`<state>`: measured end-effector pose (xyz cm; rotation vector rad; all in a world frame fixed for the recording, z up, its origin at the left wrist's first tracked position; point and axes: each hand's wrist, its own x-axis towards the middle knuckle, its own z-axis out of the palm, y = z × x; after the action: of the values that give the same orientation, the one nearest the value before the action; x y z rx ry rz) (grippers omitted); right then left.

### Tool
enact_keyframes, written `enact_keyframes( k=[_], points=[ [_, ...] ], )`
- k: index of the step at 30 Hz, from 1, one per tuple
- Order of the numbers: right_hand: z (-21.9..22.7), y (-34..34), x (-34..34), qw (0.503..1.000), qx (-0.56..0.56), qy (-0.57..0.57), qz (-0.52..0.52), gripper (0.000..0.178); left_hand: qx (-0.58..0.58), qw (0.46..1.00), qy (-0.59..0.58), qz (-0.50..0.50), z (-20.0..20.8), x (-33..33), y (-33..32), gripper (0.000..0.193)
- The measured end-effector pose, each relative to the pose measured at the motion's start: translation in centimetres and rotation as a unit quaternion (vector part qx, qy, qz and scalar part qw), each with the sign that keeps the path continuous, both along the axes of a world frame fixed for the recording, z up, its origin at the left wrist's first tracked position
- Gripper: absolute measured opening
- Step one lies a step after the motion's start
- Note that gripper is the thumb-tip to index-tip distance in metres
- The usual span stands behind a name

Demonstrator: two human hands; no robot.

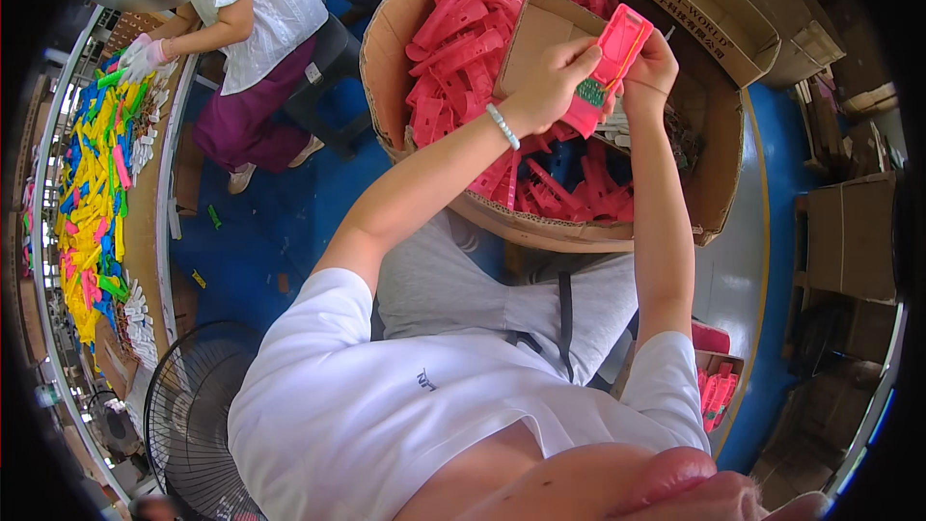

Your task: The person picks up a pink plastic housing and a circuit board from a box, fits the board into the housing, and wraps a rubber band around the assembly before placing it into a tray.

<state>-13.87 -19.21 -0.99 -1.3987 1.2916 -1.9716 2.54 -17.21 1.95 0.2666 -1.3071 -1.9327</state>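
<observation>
Between both hands, above a large cardboard box (378,58), is a pink plastic housing (625,36). It is tilted, with a green circuit board (590,92) and thin wires showing at its lower end. My left hand (562,82) grips the housing's left side, thumb on its edge. On the other side, the fingers of my right hand (653,72) are closed around its right edge. Many loose pink plastic shells (463,48) fill the big box beneath. A smaller open cardboard box (540,31) sits among them, partly covered by my hands. Some fingertips are hidden behind the housing.
At the left, a long worktable (159,183) bears piles of yellow, blue, green and pink plastic parts (92,222). A gloved co-worker (265,10) works there. A black fan (203,425) stands at lower left. More pink parts (717,391) lie in a box at lower right.
</observation>
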Motion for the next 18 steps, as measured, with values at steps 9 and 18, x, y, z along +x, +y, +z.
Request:
enact_keyframes(
  k=[9,18],
  points=[
    [1.5,1.8,1.8,0.899,0.085,-0.292,0.317,0.026,-0.217,0.923,-0.112,0.296,-5.1,0.0,-5.2,0.03],
    [1.4,1.1,1.7,0.965,0.083,-0.171,0.178,0.019,-0.322,0.876,-0.111,0.341,-1.8,-0.5,-2.8,0.035]
  ],
)
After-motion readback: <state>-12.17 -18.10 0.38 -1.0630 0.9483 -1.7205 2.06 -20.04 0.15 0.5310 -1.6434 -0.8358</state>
